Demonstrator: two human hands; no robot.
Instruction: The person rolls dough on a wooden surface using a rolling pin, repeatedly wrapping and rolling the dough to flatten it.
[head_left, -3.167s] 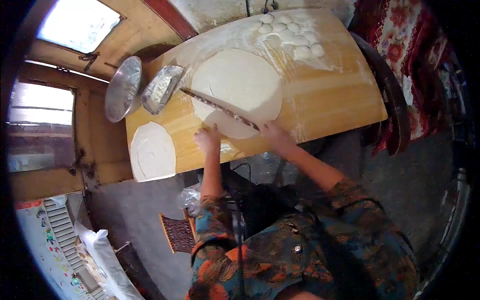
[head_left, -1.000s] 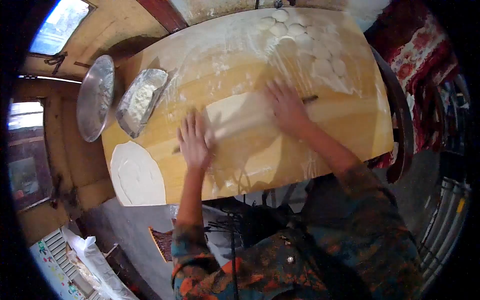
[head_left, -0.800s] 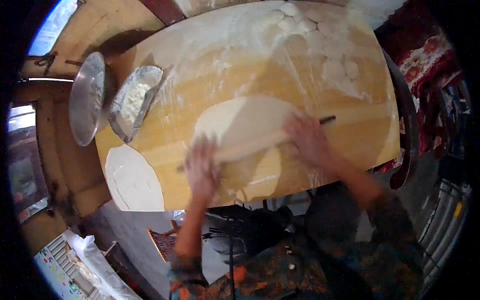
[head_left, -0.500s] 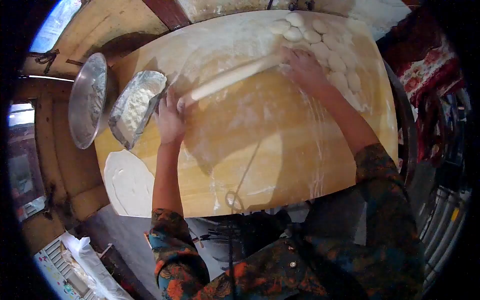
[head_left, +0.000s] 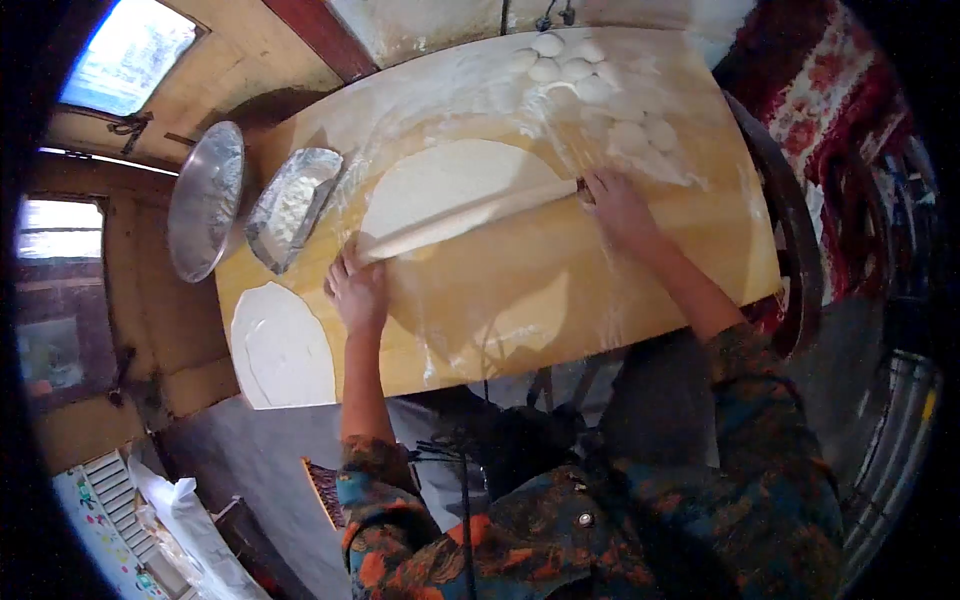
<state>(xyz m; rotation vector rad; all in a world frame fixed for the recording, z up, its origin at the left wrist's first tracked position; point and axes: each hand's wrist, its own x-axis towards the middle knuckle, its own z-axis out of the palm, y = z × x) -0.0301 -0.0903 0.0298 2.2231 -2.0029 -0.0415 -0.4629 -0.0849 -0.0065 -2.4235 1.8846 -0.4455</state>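
A large sheet of dough (head_left: 450, 180) lies on the wooden table, its near part wrapped round a rolling pin (head_left: 470, 218). The pin slants up to the right. My left hand (head_left: 356, 290) is closed on its left end, and my right hand (head_left: 618, 208) grips the right end. Most of the pin is hidden under the rolled dough. Several small dough rounds (head_left: 577, 70) rest at the back right. A flat oval dough sheet (head_left: 282, 345) lies at the front left corner.
Left of the dough stand a metal bowl (head_left: 207, 200), tilted at the table edge, and a foil-like tray (head_left: 292, 208) with flour. The floury wooden table (head_left: 690, 240) reaches right to a dark curved chair back (head_left: 790, 215). Red patterned cloth (head_left: 815, 100) hangs beyond.
Since half a second ago, both hands have come nearer to me with the pin, and a wide half-round of dough now shows flat behind it. Earlier, the dough lay spread out with the bare pin on it.
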